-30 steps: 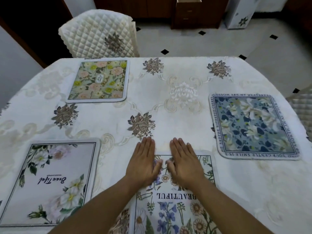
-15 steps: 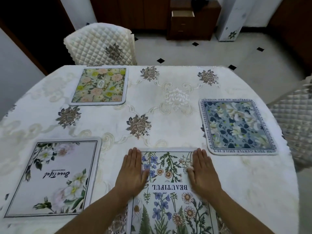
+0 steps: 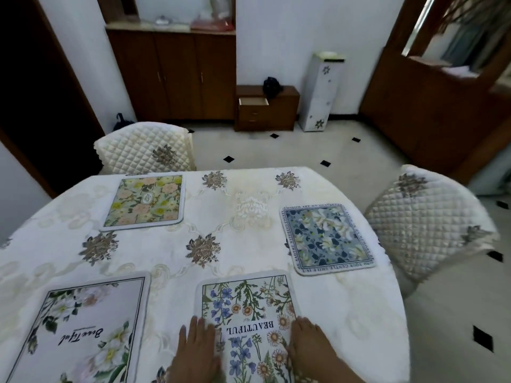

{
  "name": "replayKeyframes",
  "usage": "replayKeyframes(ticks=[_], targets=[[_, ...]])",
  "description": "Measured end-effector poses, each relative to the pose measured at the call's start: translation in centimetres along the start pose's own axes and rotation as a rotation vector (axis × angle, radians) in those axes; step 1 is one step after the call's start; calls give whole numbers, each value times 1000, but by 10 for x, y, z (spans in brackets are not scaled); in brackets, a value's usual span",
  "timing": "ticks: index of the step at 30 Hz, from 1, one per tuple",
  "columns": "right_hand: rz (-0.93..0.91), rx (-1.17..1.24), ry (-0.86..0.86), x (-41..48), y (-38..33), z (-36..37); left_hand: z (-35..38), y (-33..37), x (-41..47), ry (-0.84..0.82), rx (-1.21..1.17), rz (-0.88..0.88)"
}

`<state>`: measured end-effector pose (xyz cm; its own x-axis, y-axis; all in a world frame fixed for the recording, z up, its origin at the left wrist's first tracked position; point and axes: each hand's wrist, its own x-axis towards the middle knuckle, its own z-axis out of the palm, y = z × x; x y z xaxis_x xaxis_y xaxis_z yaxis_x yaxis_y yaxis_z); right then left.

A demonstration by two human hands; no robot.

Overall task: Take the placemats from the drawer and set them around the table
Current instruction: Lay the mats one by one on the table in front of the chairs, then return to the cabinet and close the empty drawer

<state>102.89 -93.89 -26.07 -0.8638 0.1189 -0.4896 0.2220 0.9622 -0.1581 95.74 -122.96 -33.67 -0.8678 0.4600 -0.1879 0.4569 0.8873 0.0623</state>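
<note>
Several placemats lie on the white-clothed table (image 3: 249, 211). The wildflower placemat (image 3: 249, 313) printed "BEAUTIFUL" is nearest me. My left hand (image 3: 197, 352) rests flat on its left edge and my right hand (image 3: 309, 346) flat on its right edge, fingers apart, gripping nothing. A white floral placemat (image 3: 83, 327) is at the near left, a green and pink one (image 3: 146, 201) at the far left, a blue one (image 3: 326, 239) at the right. The top drawer (image 3: 253, 101) of a small wooden cabinet across the room stands open.
Two quilted cream chairs stand at the table, one at the far left (image 3: 146, 147), one at the right (image 3: 425, 219). A brown sideboard (image 3: 177, 76) and a white floral bin (image 3: 322, 92) line the back wall. Tiled floor (image 3: 276, 150) lies between.
My hands slid apart from the middle of the wildflower placemat to its two side edges and back toward me. My head tilted up, bringing the room and the open drawer into view.
</note>
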Motion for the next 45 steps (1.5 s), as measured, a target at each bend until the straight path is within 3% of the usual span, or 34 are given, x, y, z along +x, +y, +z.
replayKeyframes(ticks=[4,12,19,29,45], targets=[[2,26,51,-12,-7,-59,-82,11,19,-29,61,16],[20,-13,114,-49,19,-126,-185,64,24,189,-14,127],[-3,31,211,-85,89,-144,-205,156,20,237,-14,97],[-58,-123,393,-128,249,-178,-224,323,24,219,-17,50],[145,-24,521,-148,343,-233,-272,452,110,247,-31,353]])
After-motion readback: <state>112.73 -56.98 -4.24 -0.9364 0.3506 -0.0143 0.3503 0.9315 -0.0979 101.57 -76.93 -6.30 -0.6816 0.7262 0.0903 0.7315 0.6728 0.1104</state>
